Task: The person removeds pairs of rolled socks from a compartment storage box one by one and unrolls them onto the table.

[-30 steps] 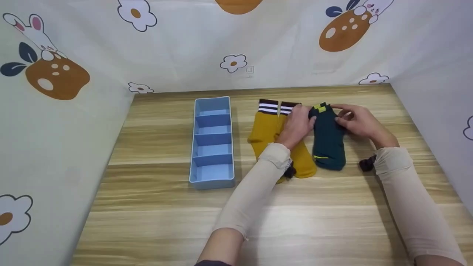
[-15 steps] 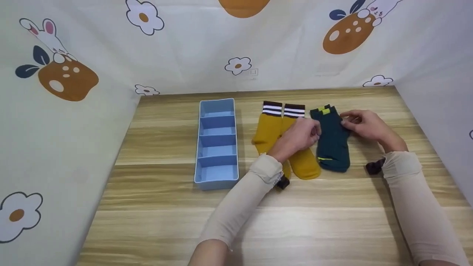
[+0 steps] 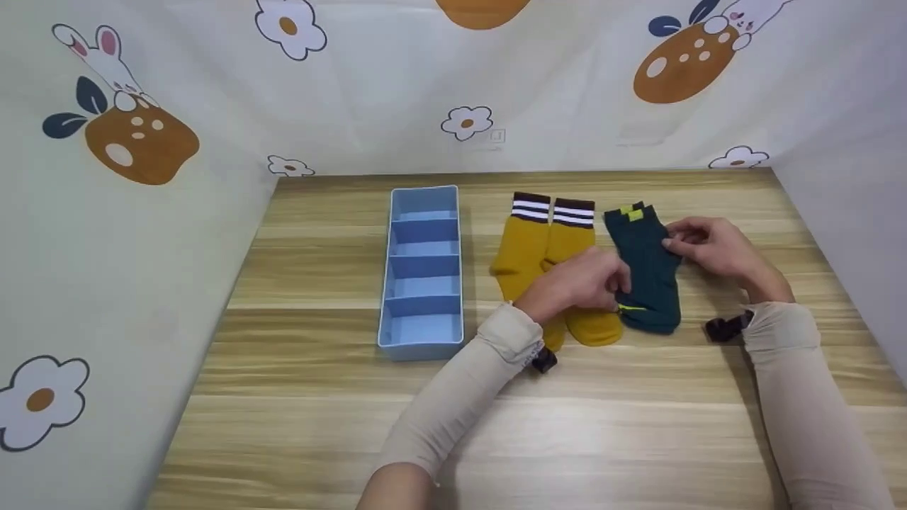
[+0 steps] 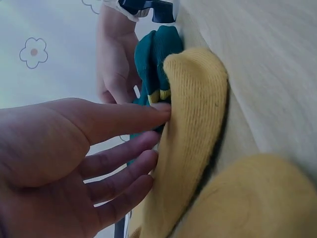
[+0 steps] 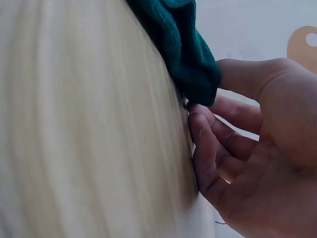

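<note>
A pair of dark green ankle socks [image 3: 646, 262] with yellow tabs and a yellow mark near the toes lies stacked on the table. My right hand [image 3: 719, 246] pinches their right edge, thumb on top and fingers low against the tabletop in the right wrist view. At their lower left edge is my left hand [image 3: 588, 278], its thumb tip touching by the yellow mark and its other fingers loosely extended in the left wrist view. Beneath this hand lie two mustard socks [image 3: 526, 248] with dark, white-striped cuffs, side by side and partly covered by the hand and wrist.
A light blue plastic organizer box [image 3: 421, 351] with several compartments in a row stands left of the mustard socks. Small black wrist devices [image 3: 726, 328] hang below both wrists. A patterned cloth wall [image 3: 382, 92] borders the wooden table [image 3: 319, 425] at the back and sides.
My left hand has slid from the green socks' cuffs down toward their toes. The right hand has moved slightly down along the right edge, and the socks now lie a little more tilted.
</note>
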{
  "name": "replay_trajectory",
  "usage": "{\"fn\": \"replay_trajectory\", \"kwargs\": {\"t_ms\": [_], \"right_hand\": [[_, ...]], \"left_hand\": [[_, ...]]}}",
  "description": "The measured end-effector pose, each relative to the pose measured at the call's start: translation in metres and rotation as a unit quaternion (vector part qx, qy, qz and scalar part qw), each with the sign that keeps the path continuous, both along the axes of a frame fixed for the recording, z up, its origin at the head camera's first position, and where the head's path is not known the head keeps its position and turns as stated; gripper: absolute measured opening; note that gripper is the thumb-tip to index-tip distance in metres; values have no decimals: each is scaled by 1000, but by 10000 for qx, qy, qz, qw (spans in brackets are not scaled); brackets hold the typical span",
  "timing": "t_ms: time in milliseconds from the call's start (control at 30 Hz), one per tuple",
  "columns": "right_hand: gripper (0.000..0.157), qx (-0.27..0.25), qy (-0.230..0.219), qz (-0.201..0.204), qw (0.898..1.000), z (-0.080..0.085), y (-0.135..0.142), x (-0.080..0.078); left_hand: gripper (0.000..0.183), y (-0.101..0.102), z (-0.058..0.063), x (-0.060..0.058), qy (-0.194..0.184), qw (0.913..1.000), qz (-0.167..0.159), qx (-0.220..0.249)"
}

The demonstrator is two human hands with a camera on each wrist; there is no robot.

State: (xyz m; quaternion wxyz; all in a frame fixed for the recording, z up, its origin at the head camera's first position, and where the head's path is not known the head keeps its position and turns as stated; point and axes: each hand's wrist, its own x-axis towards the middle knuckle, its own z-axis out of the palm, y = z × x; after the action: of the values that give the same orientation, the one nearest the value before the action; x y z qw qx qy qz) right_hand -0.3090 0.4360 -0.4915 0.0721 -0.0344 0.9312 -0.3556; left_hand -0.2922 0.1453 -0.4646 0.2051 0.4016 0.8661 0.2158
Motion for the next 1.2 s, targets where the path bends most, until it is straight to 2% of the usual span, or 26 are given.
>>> {"fn": "replay_trajectory", "kwargs": {"t_ms": [233, 467, 767, 1000, 1100, 1200], "right_hand": [[43, 81, 159, 48, 9998, 3, -3, -3], [36, 227, 132, 5, 9997, 8, -6, -6], [25, 878, 123, 559, 9945, 20, -7, -15], [35, 1101, 393, 406, 9923, 18, -11, -16], [29, 1079, 611, 368, 9916, 16, -12, -16], [24, 976, 686, 324, 9923, 15, -13, -15]], "left_hand": [[18, -1, 2, -2, -5, 10000, -91, 16], [11, 1, 4, -2, -180, 9998, -50, 4], [10, 5, 1, -2, 71, 9994, -223, 242], [7, 3, -4, -2, 67, 9969, -371, 691], [7, 3, -5, -2, 171, 9953, -460, 839], [7, 4, -4, -2, 102, 9958, -416, 805]]}}
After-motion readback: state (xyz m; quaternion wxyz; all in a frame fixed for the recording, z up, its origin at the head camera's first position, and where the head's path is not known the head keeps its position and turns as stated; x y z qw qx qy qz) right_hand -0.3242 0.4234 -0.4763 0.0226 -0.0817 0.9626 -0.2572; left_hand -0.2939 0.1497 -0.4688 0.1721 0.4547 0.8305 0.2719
